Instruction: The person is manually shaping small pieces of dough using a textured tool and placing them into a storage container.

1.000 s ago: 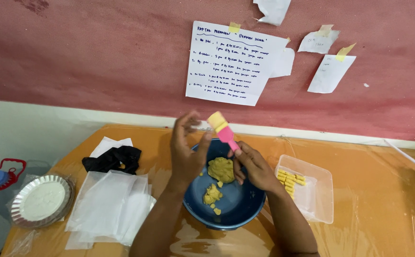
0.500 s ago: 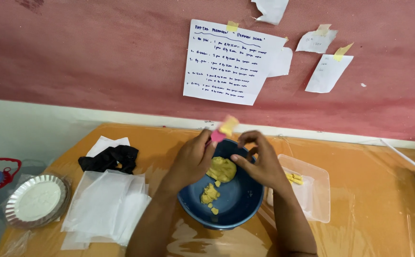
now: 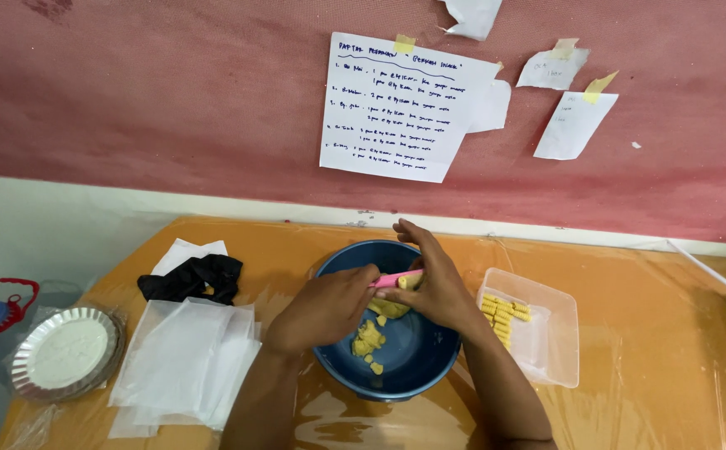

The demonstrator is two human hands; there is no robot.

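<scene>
Hands had dropped from wall height into blue bowl (image 3: 396,367). Left hand (image 3: 325,307) gripped pink scraper (image 3: 395,280); right hand (image 3: 434,287), at 3 o'clock, closed around yellow dough (image 3: 390,308).

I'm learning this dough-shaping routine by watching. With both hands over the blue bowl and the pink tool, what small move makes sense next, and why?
Probably ease the shaped yellow piece off the pink tool and carry it to the clear container. The left hand grips the tool, the right hand pinches dough at its end over the blue bowl, and similar ridged pieces already lie in that container.
</scene>
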